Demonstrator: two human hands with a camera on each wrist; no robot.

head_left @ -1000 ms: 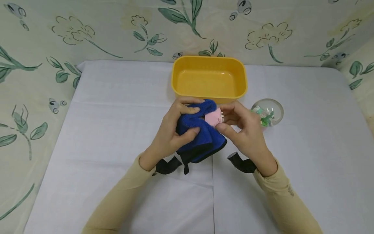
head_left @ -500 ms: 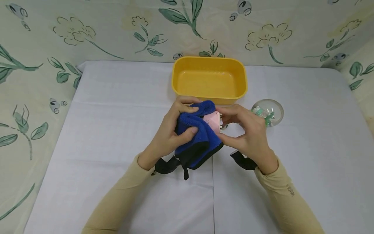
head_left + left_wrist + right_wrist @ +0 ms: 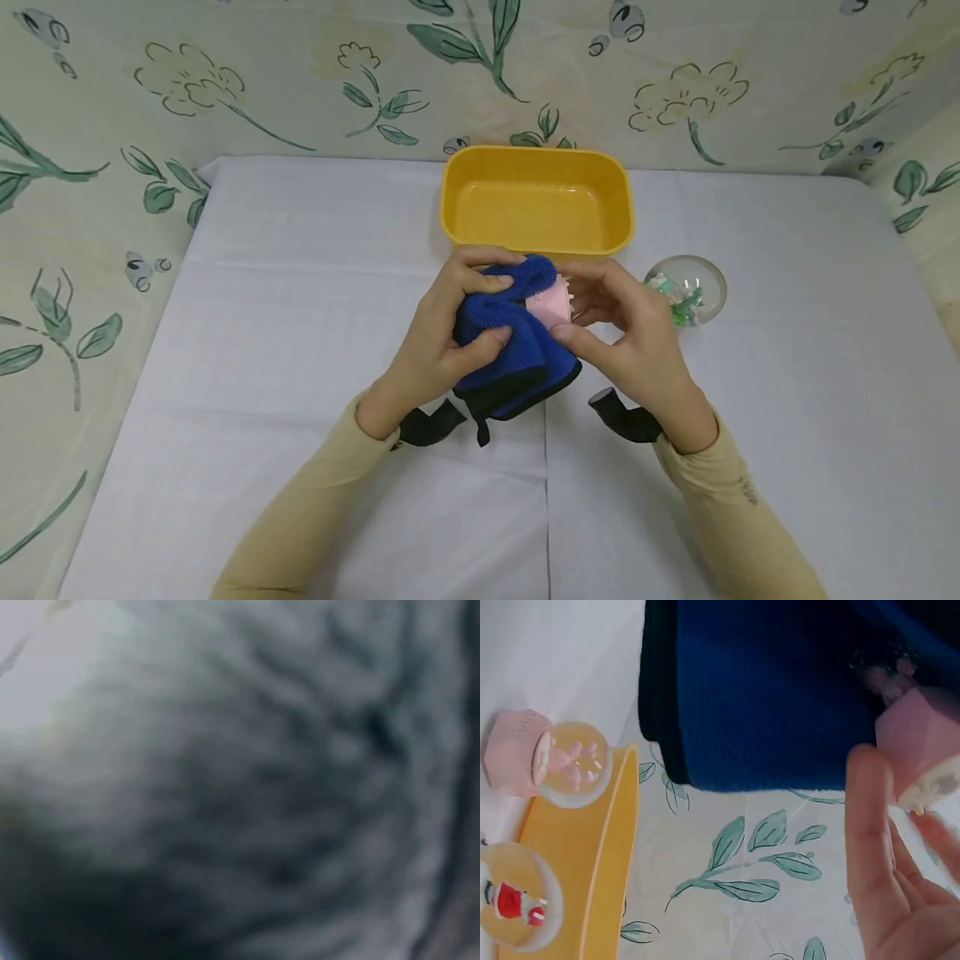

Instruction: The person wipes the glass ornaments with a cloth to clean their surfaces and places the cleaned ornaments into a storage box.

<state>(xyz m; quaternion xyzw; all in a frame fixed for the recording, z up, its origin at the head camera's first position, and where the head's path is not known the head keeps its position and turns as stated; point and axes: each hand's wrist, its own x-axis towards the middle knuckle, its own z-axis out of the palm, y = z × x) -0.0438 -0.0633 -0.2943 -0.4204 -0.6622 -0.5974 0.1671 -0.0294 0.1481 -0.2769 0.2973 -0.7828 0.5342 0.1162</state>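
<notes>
A small snow globe with a faceted pink base (image 3: 549,303) is wrapped at its dome end in a blue cloth (image 3: 517,358) with black edging. My left hand (image 3: 442,325) grips the cloth around the dome, fingers above and thumb below. My right hand (image 3: 633,329) pinches the pink base between thumb and fingers. In the right wrist view, the snow globe's base (image 3: 922,735) shows a pale underside, and a pink figure inside the dome is partly under the cloth (image 3: 765,697). The left wrist view is a blur of grey cloth (image 3: 262,787) at close range.
Behind the hands stands a yellow basin (image 3: 536,200). At the right lies a clear-domed snow globe (image 3: 693,287) with green and white figures. Beside the basin in the right wrist view are a pink-based snow globe (image 3: 517,754) and another globe (image 3: 517,900) with a red figure.
The pink base tilted toward the right hand's opened grip half a second ago and has turned back. My right thumb and fingers have closed in on it again; the cloth's lower corner swung right.
</notes>
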